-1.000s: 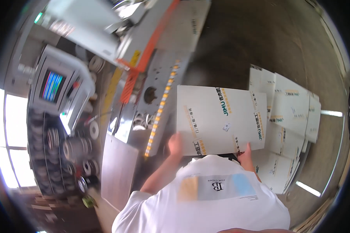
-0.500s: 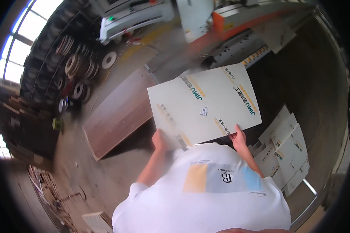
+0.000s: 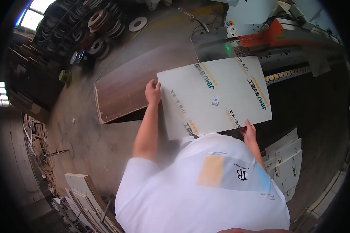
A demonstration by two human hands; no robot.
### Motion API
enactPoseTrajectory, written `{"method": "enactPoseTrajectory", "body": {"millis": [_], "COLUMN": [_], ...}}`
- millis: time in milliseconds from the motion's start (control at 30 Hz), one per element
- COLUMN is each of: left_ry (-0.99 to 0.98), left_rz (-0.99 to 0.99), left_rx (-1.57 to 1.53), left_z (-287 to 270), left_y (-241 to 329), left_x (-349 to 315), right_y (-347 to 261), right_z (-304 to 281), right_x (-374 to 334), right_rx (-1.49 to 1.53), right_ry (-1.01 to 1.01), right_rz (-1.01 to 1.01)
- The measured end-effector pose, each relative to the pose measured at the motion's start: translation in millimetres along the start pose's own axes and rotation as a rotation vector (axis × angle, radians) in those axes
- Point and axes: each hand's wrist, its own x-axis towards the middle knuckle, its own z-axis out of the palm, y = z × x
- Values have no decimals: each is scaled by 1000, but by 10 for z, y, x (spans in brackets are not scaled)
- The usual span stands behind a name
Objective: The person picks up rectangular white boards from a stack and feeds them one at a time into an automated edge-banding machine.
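Observation:
In front of my body I carry a flat white panel (image 3: 198, 108) covered with printed film, a small square label near its middle. My left hand (image 3: 153, 92) grips its left edge near the far corner, fingers closed round the rim. At the near edge, toward the right, my right hand (image 3: 249, 131) pinches the panel with the thumb on top; its other fingers are partly hidden below. The panel's far edge overlaps, in view, a machine with an orange part (image 3: 262, 37) and a row of yellow pieces (image 3: 287, 75).
A brown board table (image 3: 144, 77) lies beyond my left hand. More white panels (image 3: 287, 163) are stacked at the right, and boards (image 3: 83, 194) lean at the lower left. Edging rolls (image 3: 101, 19) fill a rack at the far left, near a green container (image 3: 65, 77).
My left hand has slid up the panel's left edge, from the near corner toward the far one. My right hand keeps its hold. The view has turned, shifting the machine rightward.

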Motion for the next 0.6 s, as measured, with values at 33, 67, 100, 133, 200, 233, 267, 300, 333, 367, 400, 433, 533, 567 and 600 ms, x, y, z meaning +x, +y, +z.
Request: {"method": "enactPoseTrajectory", "body": {"millis": [33,67,100,133,200,233,267,300,333,367,400,433,533,567,600], "left_ry": [-16,-4,-60,-119,-222,-335,-323,-285,-245,-206,-210,-115,62,33,-19], "left_rz": [-46,-31,-59,-82,-46,-23,-11,-75,-139,-203,-203,-299,-410,-369,-356], "left_rx": [22,22,55,75,78,70,70,104,138,172,172,-52,-509,-517,-500], "left_z": [49,83,110,138,119,98,86,81,86,99,120,135,121,31,-103], "left_y": [29,47,57,66,40,24,15,12,14,22,34,46,98,93,75], "left_x": [193,350,493,623,831,911,977,1023,1050,1058,1044,1010,763,638,464], "right_y": [-5,-22,-35,-32,-28,-21,-14,-5,-4,-8,-15,-26,-63,-73,-75], "right_z": [14,14,23,48,90,109,122,129,130,118,101,84,53,63,84], "right_x": [-15,-36,-54,-73,-98,-103,-105,-106,-96,-89,-89,-90,-128,-137,-143], "right_rx": [1,-3,-9,-7,-16,-16,-14,-17,-13,-12,-12,-12,-16,-51,-92], "right_ry": [-20,-31,-27,-39,-20,-16,-25,-15,-30,-30,-41,-26,-21,-9,16], "right_rz": [-11,-18,-30,-24,-19,-17,-22,-18,-25,-32,-47,-39,-36,-42,-26]}}
